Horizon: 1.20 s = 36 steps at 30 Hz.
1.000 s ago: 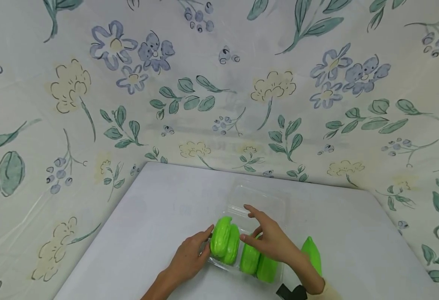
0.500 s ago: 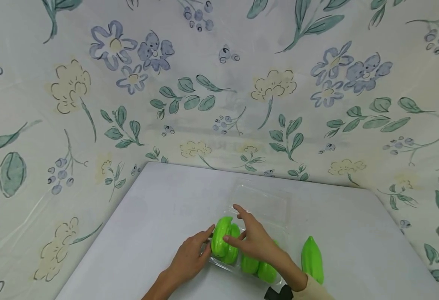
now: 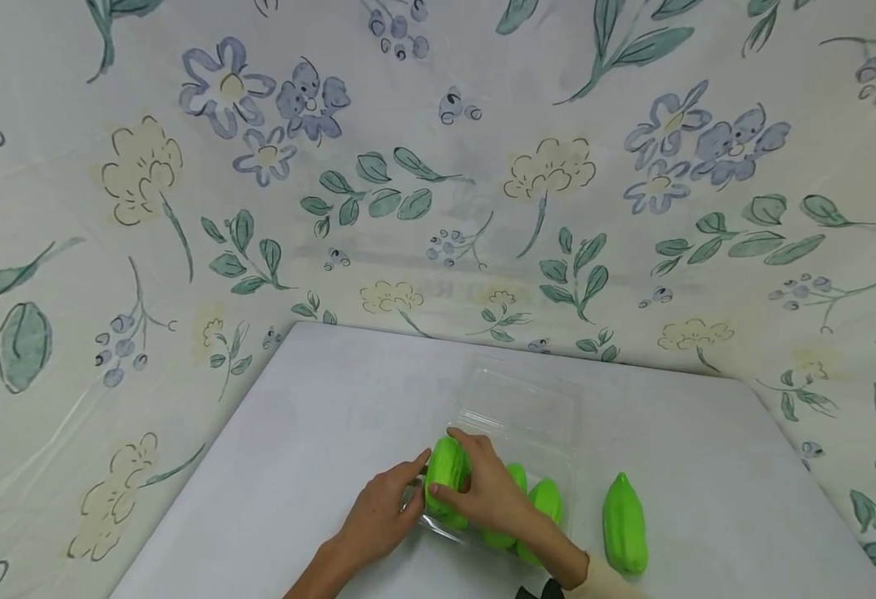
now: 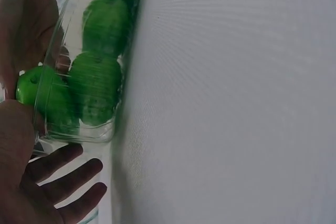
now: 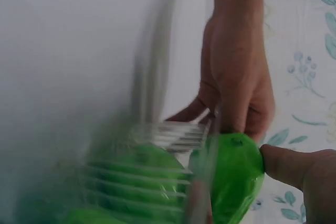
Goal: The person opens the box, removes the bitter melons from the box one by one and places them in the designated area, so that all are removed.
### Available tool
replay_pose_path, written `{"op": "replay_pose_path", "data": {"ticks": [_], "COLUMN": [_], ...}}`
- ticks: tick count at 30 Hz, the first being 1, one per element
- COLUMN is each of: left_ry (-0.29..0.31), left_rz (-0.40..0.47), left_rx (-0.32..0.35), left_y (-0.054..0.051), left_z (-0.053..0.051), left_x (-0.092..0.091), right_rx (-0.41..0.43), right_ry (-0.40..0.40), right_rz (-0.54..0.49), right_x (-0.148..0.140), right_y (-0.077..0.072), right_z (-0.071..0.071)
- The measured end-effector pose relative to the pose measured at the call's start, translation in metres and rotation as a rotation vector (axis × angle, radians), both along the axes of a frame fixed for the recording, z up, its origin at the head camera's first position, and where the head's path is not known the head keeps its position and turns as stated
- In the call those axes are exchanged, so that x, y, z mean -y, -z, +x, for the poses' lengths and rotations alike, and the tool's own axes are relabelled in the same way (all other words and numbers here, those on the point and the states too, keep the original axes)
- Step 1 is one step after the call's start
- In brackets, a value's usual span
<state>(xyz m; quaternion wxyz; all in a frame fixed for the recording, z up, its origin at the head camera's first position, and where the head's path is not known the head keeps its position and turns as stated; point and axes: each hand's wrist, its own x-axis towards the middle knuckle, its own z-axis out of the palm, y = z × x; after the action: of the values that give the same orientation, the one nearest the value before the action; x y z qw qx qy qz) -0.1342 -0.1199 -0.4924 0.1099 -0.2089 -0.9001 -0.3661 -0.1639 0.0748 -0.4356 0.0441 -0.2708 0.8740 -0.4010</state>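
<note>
An open clear plastic clamshell box (image 3: 482, 545) holds several glossy green, ribbed, elongated fruits (image 3: 546, 501) of unclear kind. At its left end, one such green fruit (image 3: 445, 474) sticks up past the rim. My right hand (image 3: 492, 491) grips this fruit between thumb and fingers. Beside the same end is my left hand (image 3: 381, 503), its thumb against the fruit and its index finger by the box wall. The other left fingers (image 4: 73, 182) look straight and spread in the left wrist view. Another green fruit (image 3: 623, 524) lies on the table, right of the box.
The transparent lid (image 3: 516, 403) lies folded back on the white table (image 3: 348, 391), behind the box. A flower-patterned cloth (image 3: 438, 208) hangs beyond the table's far edge. A small black object (image 3: 541, 589) shows by the right sleeve (image 3: 598, 582).
My right hand has moved left from above the right-hand fruits and now grips the left-end fruit. My left hand has stayed in place.
</note>
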Motion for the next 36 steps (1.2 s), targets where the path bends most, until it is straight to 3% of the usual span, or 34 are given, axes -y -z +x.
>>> {"op": "replay_pose_path", "data": {"ticks": [8,13,22,36], "left_ry": [-0.009,-0.02,-0.036,-0.036], "left_rz": [-0.007,-0.008,-0.015,-0.013], "left_rx": [-0.001,0.007,-0.016,-0.035], "left_y": [0.0,0.0,-0.001,0.003], "left_z": [-0.001,0.0,0.001,-0.001], "left_x": [-0.001,-0.002,-0.003,-0.003], "right_rx": [-0.015,0.024,0.056,0.07], "right_ry": [0.041,0.051,0.08,0.202], "right_rz": [-0.054,-0.083,-0.133,-0.196], "right_x": [0.002,-0.001,-0.009,-0.033], "right_y": [0.008,0.008,0.0,-0.003], "right_z": [0.003,0.004,0.009,0.013]}}
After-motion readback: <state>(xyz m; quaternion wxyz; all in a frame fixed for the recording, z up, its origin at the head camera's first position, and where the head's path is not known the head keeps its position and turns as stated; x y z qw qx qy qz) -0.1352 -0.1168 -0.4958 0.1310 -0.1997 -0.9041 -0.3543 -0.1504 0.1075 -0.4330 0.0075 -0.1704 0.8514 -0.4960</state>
